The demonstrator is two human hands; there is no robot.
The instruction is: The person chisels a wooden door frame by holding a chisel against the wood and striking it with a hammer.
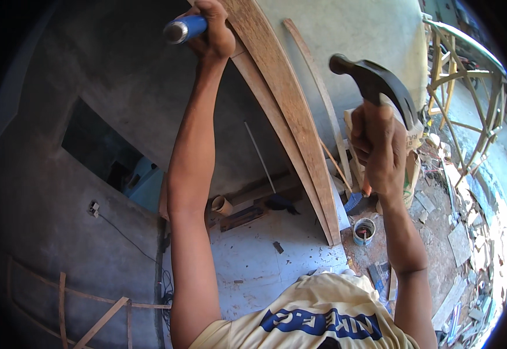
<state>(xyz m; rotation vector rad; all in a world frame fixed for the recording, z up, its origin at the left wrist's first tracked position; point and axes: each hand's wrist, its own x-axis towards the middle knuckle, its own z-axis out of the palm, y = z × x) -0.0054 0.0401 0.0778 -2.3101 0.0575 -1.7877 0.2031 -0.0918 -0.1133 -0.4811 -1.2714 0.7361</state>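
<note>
Raised high at the top, my left hand (pixel 218 38) is closed around the blue handle of a chisel (pixel 186 29). The handle's metal-capped end points left, and the blade is out of sight. Right beside this hand rises a brown wooden door frame (pixel 285 75); whether the chisel touches it I cannot tell. My right hand (pixel 384 148) grips a claw hammer (pixel 375 81) upright, thumb along the handle near the head. The dark hammer head is on the right, well apart from the chisel, with an orange handle end showing below the fist.
A narrow wood strip (pixel 317 75) leans on the pale wall. Below stand a small paint bucket (pixel 364 231) and a brown cup-like container (pixel 221 205). Rubble (pixel 460 247) covers the ground at right, near a wooden trestle (pixel 466 75). Wooden slats (pixel 105 323) are at lower left.
</note>
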